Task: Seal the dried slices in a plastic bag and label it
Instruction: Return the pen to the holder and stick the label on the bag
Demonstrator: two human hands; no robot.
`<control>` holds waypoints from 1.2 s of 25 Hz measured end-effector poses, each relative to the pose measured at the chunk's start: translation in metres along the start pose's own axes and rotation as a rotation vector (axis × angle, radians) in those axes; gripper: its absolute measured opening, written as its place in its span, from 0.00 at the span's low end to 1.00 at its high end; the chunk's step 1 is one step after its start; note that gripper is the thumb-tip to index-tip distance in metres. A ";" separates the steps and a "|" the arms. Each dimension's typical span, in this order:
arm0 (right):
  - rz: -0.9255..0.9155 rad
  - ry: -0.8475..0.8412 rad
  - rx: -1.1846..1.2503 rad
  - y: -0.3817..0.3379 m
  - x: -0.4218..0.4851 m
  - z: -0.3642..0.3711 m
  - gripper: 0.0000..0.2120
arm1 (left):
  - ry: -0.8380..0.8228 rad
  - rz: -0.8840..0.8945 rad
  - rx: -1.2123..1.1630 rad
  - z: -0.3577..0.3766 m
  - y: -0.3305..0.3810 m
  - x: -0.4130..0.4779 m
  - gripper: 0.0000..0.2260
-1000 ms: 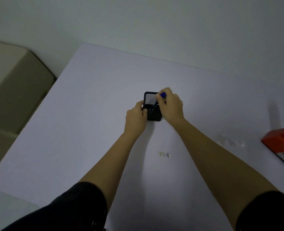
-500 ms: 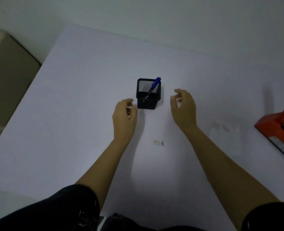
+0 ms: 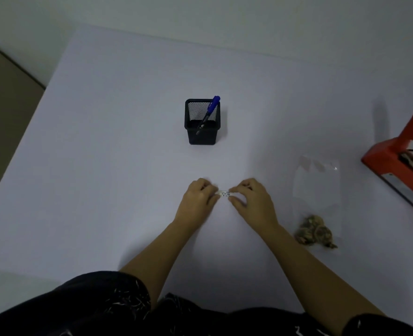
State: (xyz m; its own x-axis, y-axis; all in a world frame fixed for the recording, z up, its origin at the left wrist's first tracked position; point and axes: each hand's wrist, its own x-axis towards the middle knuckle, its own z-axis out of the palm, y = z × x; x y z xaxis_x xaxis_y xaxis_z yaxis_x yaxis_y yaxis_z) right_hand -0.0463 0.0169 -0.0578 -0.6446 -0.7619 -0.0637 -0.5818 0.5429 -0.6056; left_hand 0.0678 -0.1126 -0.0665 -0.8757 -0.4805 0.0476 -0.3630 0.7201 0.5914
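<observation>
Both hands sit low on the white table (image 3: 103, 166): our left hand (image 3: 198, 198) and right hand (image 3: 252, 198) each pinch one end of the small printed label (image 3: 225, 193), fingers curled. We can't tell if the label is lifted or flat on the surface. Right of our right forearm lies the clear plastic bag (image 3: 318, 190), dried slices (image 3: 314, 232) bunched at its near end. Further out, centre, we see the black mesh pen holder (image 3: 202, 132) with a blue marker (image 3: 210, 111) leaning in it. An orange sealer (image 3: 394, 161) sits at the right edge.
</observation>
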 end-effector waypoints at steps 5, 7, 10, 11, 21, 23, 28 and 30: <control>0.035 -0.062 0.053 0.001 0.006 0.000 0.10 | -0.056 -0.118 -0.100 -0.001 0.004 0.006 0.06; 0.051 -0.092 0.111 0.001 0.007 0.000 0.11 | -0.076 -0.155 -0.131 -0.005 0.007 0.007 0.04; 0.138 -0.093 0.240 -0.006 0.006 -0.010 0.04 | -0.106 -0.304 -0.273 -0.019 0.018 0.003 0.03; 0.212 -0.098 0.340 -0.011 0.005 -0.018 0.02 | -0.109 -0.368 -0.357 -0.027 0.023 0.002 0.03; 0.190 -0.108 1.066 -0.105 -0.020 -0.172 0.08 | 0.049 -0.218 -0.835 -0.169 0.136 0.010 0.06; 0.157 -0.120 1.069 -0.117 -0.023 -0.192 0.08 | 0.067 -0.164 -0.825 -0.184 0.150 0.010 0.07; 0.078 -0.192 1.124 -0.133 -0.038 -0.231 0.10 | 0.096 -0.049 -0.836 -0.206 0.180 0.000 0.04; 0.062 -0.236 1.169 -0.134 -0.042 -0.238 0.10 | 0.109 -0.032 -0.832 -0.208 0.186 -0.004 0.03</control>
State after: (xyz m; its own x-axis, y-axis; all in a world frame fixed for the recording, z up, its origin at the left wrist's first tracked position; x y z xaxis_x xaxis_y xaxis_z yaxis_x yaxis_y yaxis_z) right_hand -0.0588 0.0604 0.2146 -0.4778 -0.8580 -0.1885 0.3302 0.0234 -0.9436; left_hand 0.0699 -0.0808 0.2112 -0.8178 -0.5709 0.0730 0.0038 0.1215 0.9926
